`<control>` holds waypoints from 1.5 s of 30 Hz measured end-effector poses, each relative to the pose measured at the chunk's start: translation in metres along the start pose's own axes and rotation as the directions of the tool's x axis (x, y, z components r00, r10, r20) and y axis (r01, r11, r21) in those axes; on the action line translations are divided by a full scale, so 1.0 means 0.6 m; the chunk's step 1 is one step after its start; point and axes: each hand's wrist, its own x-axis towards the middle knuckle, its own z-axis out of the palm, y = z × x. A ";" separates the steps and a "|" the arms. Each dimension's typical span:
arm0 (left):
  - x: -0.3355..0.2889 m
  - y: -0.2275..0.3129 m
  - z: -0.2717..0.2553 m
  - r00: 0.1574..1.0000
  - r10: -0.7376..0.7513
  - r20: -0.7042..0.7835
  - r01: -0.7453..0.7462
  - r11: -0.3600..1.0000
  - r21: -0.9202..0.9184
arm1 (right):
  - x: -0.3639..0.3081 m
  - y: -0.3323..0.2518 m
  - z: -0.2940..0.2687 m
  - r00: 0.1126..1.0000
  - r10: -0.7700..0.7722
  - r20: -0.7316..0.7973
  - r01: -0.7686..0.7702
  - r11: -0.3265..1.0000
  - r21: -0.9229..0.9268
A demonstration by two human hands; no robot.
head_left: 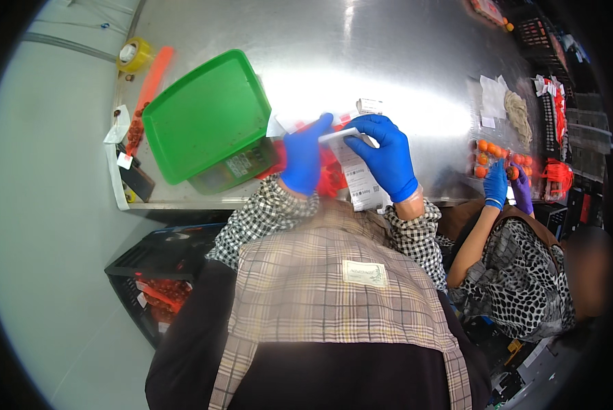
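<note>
Label strip [362,183], one, white, paper: located in front of the wearer's chest, at the near edge of the steel table [423,61]. Long axis: runs from the fingers down toward the apron [341,307], its lower end leaning slightly to the wearer's right; the upper end bends over as a pale edge pointing left. Right hand [388,156], blue glove: the nearer of the two, in contact with the strip, thumb and fingertips drawn together in a pinch on its upper part, the printed length hanging below. Left hand [301,162], blue glove, motion-blurred: just to the left of the strip's bent end, fingers extended up and rightward; from where I stand I cannot tell whether it grips anything. The strip thus lies to the right of the left hand and beneath the right. Appearance: thin, matt, dark print in repeating blocks, a small square code low down, gentle curl; wording not recorded. Adjacent: red mesh [332,179], bunched between the hands and partly behind the strip; a small white printed block [369,106] beyond the right hand; a green tray [207,116], tilted over a clear tub [241,166], left of the left hand.
</note>
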 end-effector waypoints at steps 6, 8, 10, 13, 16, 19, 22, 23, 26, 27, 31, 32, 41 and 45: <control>-0.009 0.033 -0.007 0.998 -0.047 0.045 0.051 0.995 -0.085 | 0.008 0.000 0.028 0.969 0.236 0.069 -0.243 0.881 0.405; -0.008 0.038 -0.014 0.997 -0.070 0.039 0.073 0.992 -0.104 | 0.012 -0.005 0.023 0.959 0.255 0.127 -0.284 0.822 0.493; -0.006 0.045 -0.012 0.994 -0.111 0.005 0.110 0.983 -0.144 | 0.012 -0.006 0.024 0.933 0.325 0.152 -0.354 0.764 0.540; -0.009 0.072 0.000 0.997 -0.060 -0.044 0.060 0.998 0.006 | 0.016 -0.007 0.033 0.920 0.372 0.121 -0.364 0.702 0.612; -0.002 0.056 -0.019 0.999 -0.041 -0.013 0.041 0.999 0.020 | 0.015 0.000 0.043 0.907 0.411 0.089 -0.364 0.660 0.657; -0.006 0.061 -0.021 0.997 -0.070 -0.028 0.072 0.995 0.066 | 0.012 0.017 0.046 0.890 0.448 0.085 -0.388 0.646 0.657; -0.006 0.062 -0.014 0.999 -0.030 -0.024 0.031 0.999 0.044 | 0.010 0.017 0.048 0.877 0.477 0.061 -0.382 0.613 0.692; -0.006 0.064 -0.008 0.998 -0.036 -0.047 0.037 0.999 0.032 | 0.010 0.015 0.054 0.873 0.486 0.043 -0.374 0.609 0.700; -0.011 0.070 0.007 0.996 -0.050 -0.078 0.051 0.999 0.014 | 0.009 0.014 0.073 0.856 0.517 -0.031 -0.354 0.629 0.692; -0.012 0.066 0.005 0.996 -0.051 -0.071 0.052 0.998 0.020 | 0.010 0.019 0.076 0.855 0.517 -0.049 -0.351 0.645 0.679; -0.010 0.047 -0.010 0.993 0.090 0.082 -0.102 0.983 0.155 | 0.009 0.044 0.081 0.854 0.511 -0.099 -0.337 0.687 0.643; -0.010 0.045 -0.011 1.000 0.008 0.030 -0.009 0.999 0.054 | 0.009 0.046 0.081 0.857 0.505 -0.107 -0.330 0.696 0.638; -0.020 0.059 0.009 1.000 -0.014 -0.010 0.014 0.998 -0.055 | 0.007 0.045 0.079 0.848 0.511 -0.141 -0.337 0.725 0.601; -0.008 0.035 -0.032 0.996 0.030 0.089 -0.040 0.993 0.107 | 0.007 0.046 0.086 0.862 0.481 -0.161 -0.312 0.753 0.579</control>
